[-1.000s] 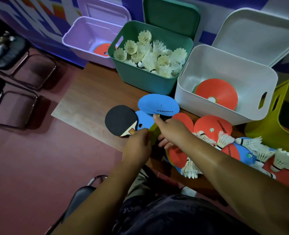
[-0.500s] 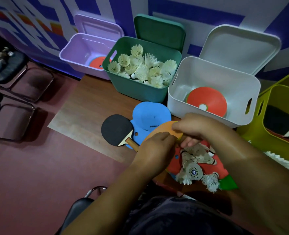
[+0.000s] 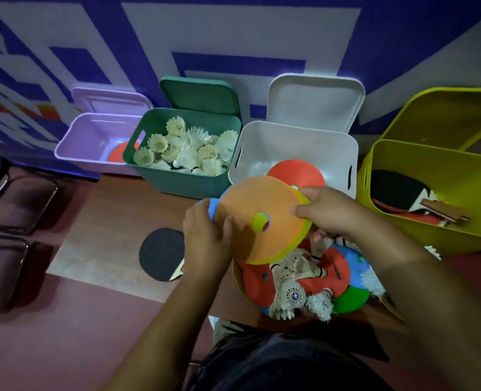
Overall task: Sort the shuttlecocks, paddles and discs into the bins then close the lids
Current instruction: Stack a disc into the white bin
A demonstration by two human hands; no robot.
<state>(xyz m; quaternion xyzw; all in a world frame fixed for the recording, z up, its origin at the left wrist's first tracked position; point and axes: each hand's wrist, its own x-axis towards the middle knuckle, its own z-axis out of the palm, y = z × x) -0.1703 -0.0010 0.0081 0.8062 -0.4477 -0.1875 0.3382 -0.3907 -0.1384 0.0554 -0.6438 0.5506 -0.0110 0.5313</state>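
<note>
The left hand [image 3: 205, 241] and the right hand [image 3: 332, 213] both hold the orange disc [image 3: 261, 198]. The left hand grips the left edge, with its thumb on top and its fingers curled under. The right hand pinches the right edge, thumb on top. The disc is up in the air, just in front of the white bin [image 3: 290, 142].

The disc is flat, thin and round, with a round hole in the middle. It looks soft and not shiny. A yellow disc [image 3: 302, 239] sits right under it. Its rim peeks out at the lower right, and it shows through the hole. A bit of a blue disc [image 3: 213, 208] peeks out by the left fingers; I cannot tell if it is held too.

Under the hands is a pile of discs [image 3: 335, 273], red, blue and green, with feathery white loose shuttlecocks [image 3: 292, 294] on top. A round black paddle [image 3: 160, 253] lies flat on the wooden table [image 3: 115, 207], just beside the left hand.

A red disc [image 3: 295, 172] lies in the white bin. The green bin [image 3: 177, 182] is full of shuttlecocks [image 3: 188, 148]. The purple bin [image 3: 92, 136] holds a second red disc [image 3: 118, 152]. The yellow-green bin [image 3: 431, 165] holds more paddles [image 3: 397, 190]. The bins are smooth plastic with round corners, and their lids [image 3: 315, 103] stand open behind them.
</note>
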